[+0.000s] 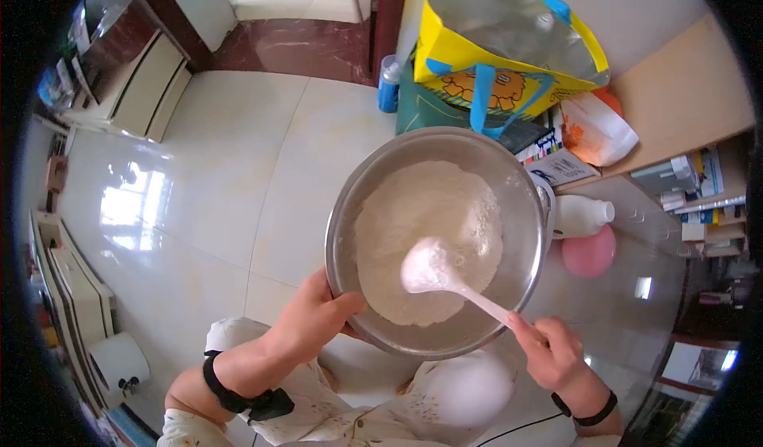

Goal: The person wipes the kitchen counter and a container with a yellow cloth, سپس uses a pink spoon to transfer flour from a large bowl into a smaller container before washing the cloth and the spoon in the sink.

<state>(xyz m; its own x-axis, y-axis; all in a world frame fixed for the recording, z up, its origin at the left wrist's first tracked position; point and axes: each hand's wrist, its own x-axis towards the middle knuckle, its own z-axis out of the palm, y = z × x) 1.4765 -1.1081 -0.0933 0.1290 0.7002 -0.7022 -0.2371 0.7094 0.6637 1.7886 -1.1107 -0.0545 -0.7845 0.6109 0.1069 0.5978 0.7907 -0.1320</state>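
Observation:
A round stainless steel bowl (524, 208) is held up over my lap, with off-white flour (393, 220) spread over its bottom. My left hand (322, 310) grips the bowl's rim at the lower left, thumb over the edge and fingers partly hidden below. In my right hand (551, 348) is the handle of a pale pink plastic spoon (486, 304). The spoon's head, over the flour inside the bowl, carries a heap of white powder (432, 265). Whether the head touches the flour is unclear.
Beyond the bowl stand a yellow insulated bag (512, 83), a blue can (389, 86) and a green box (426, 110). At the right are a white plastic bottle (581, 216), a pink round object (589, 251) and open shelves (715, 208). White drawers (140, 89) stand at the far left.

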